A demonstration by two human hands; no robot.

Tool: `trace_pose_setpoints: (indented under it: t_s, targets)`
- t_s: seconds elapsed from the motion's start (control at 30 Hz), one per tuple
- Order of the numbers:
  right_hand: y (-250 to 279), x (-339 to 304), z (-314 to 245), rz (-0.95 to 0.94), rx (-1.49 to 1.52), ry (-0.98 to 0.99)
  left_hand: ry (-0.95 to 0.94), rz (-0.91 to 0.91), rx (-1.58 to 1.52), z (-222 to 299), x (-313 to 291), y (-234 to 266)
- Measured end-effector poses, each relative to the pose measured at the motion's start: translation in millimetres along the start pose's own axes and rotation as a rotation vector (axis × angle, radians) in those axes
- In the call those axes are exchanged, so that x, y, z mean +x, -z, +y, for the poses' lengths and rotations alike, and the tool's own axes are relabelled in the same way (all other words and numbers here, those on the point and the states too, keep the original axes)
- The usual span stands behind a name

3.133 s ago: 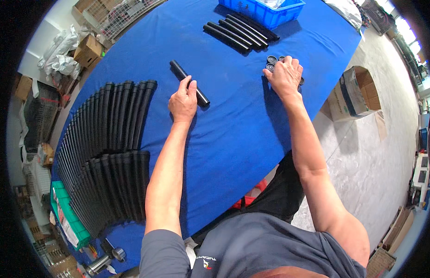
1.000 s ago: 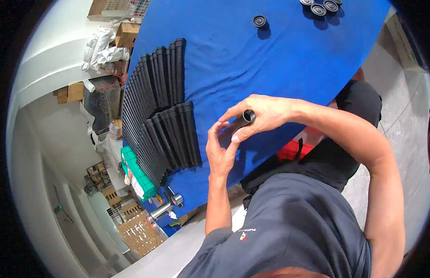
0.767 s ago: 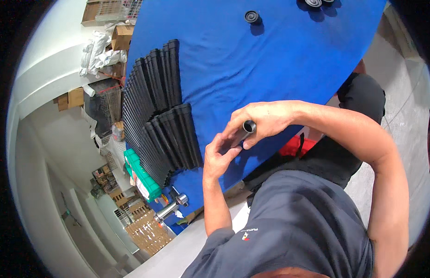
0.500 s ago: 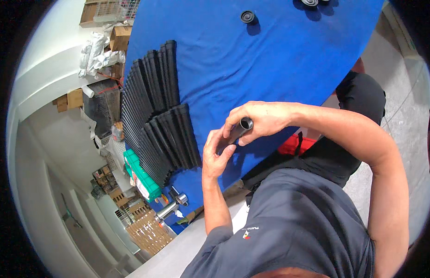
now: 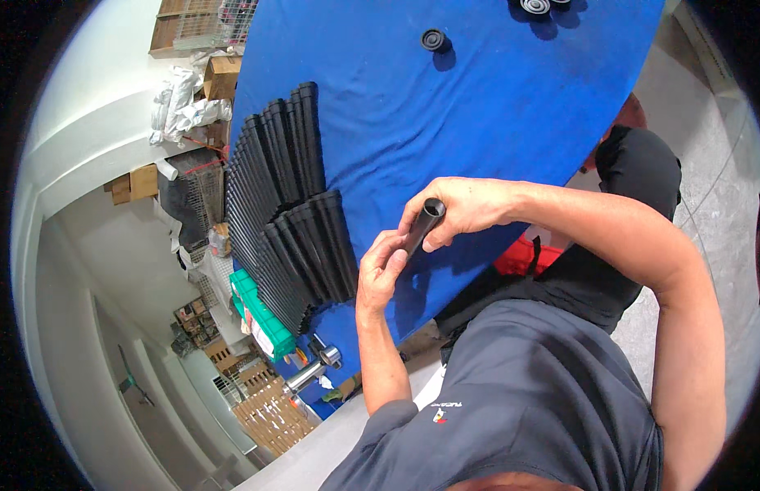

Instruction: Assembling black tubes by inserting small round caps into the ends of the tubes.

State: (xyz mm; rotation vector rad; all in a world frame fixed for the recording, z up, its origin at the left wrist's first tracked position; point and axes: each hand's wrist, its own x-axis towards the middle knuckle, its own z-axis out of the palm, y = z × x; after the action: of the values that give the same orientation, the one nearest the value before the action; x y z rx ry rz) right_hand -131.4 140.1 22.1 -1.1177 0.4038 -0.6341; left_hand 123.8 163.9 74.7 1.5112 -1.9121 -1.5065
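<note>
Both hands hold one short black tube [image 5: 419, 232] over the near part of the blue-covered table, its open end tilted up. My left hand [image 5: 382, 270] wraps the lower part, thumb along the side. My right hand [image 5: 466, 209] grips around the open upper end, thumb below and fingers behind. The tube's lower end is hidden by my left hand. Left of my hands, similar black tubes lie side by side in two overlapping rows, a farther row [image 5: 280, 151] and a nearer row [image 5: 314, 250].
A black round ringed piece [image 5: 433, 40] stands far back on the blue cloth [image 5: 380, 114], with several more [image 5: 535, 6] at the far edge. A green crate [image 5: 269, 323] and a shiny metal tool [image 5: 314, 368] lie at the near left. Cardboard boxes [image 5: 223, 75] are beyond the table.
The tube's open end has tipped slightly up and left, and my left hand has shifted a little lower along it. The view has shifted slightly.
</note>
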Motion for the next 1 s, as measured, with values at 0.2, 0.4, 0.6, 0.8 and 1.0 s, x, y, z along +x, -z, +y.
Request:
trace_pose_setpoints:
  t_s: [0.2, 0.4, 0.6, 0.8, 1.0]
  targets:
    - [-2.1, 3.9, 1.0, 0.076, -0.124, 0.084, -0.029, 0.079, -0.030, 2.6, 3.4, -17.5]
    - [-8.1, -2.6, 3.5, 0.183, -0.503, 0.262, -0.241, 0.304, -1.021, 21.2, 4.8, -41.6]
    - [-3.5, -10.9, -30.8, 0.182, -0.562, 0.169, 0.224, 0.378, -0.574, 6.8, -9.6, -42.2]
    - [5.2, -7.1, -16.4, 0.218, -0.724, 0.138, -0.362, 0.649, 0.599, 5.8, -5.6, -39.8]
    - [3.1, -8.0, -30.6, 0.149, -0.470, 0.017, -0.151, 0.422, 0.344, 3.1, 15.4, -38.3]
